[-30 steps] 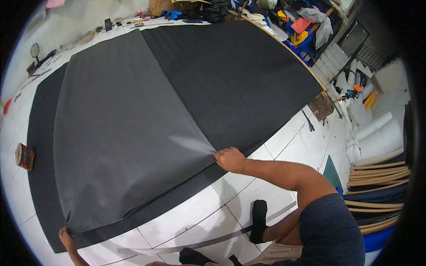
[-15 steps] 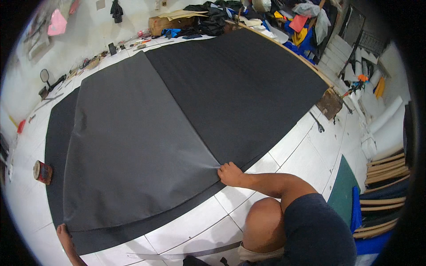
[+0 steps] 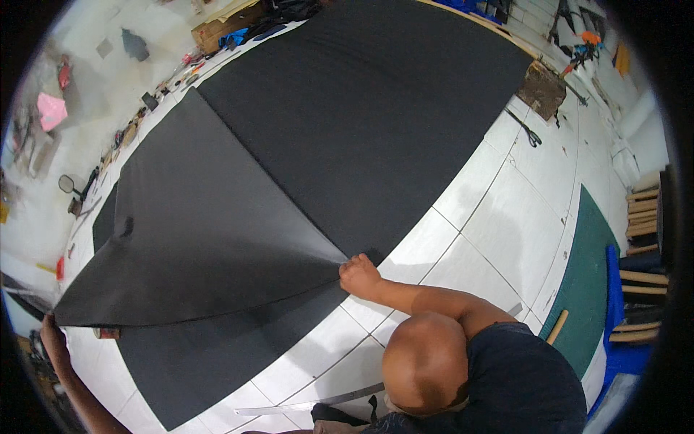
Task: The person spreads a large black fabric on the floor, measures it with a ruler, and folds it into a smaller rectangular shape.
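A large dark grey sheet [image 3: 210, 224], smooth like vinyl or coated cloth, is pulled taut between my hands. My left hand [image 3: 52, 336] grips its near-left corner, lifted out past the edge of the black sheet [image 3: 376, 108] beneath. At the near-right corner, my right hand [image 3: 360, 277] pinches the grey sheet, with pull creases running out from the fingers. The black sheet lies spread on the floor, showing on the far right and along the near side. A reddish can [image 3: 108, 333] at the left is mostly hidden under the grey sheet's edge.
White tiles [image 3: 499, 210] surround the sheets. Scissors [image 3: 531, 136] and a worn block [image 3: 542, 90] lie at the right. A metal ruler [image 3: 318, 402] is by my knee [image 3: 426, 362]. A green mat [image 3: 578, 282] and wooden sticks [image 3: 643, 282] are at the right edge.
My left hand has moved left and up, drawing the grey sheet's corner off the black sheet and over the can. My right hand keeps its pinch. The view has shifted.
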A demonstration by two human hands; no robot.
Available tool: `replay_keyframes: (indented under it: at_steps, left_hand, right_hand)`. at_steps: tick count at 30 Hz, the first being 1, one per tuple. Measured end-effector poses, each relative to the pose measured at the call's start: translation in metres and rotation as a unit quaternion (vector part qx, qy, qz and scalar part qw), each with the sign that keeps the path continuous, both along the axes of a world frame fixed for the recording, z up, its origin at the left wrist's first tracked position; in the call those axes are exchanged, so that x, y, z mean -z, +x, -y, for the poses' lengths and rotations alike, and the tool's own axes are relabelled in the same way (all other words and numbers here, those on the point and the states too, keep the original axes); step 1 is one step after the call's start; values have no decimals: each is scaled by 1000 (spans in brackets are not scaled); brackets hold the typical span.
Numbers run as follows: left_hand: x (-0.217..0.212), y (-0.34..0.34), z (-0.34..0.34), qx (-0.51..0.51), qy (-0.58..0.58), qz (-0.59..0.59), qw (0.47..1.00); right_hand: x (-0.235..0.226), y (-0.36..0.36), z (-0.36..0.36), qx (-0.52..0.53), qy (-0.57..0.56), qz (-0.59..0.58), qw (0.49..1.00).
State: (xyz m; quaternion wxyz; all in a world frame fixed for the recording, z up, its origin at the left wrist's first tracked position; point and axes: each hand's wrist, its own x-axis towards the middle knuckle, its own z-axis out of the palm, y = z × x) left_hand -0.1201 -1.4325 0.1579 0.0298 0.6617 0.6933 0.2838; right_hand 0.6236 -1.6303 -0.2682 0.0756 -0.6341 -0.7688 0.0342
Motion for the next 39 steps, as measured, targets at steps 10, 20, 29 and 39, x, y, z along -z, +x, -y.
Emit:
replay_keyframes:
  at_steps: [10, 20, 29, 39]
  left_hand:
    - [-194, 305, -187, 115, 181, -550, 807]
    - [-241, 832, -249, 276, 113, -435, 850]
    - [3, 1158, -115, 582, -99, 154, 792]
    - [275, 899, 21, 438, -239, 231, 835]
  right_hand:
    - [19, 27, -4, 52, -38, -160, 985]
    - [16, 31, -5, 112, -26, -389, 914]
    - [17, 58, -1, 181, -83, -509, 838]
    - [40, 91, 0, 308, -180, -629, 691]
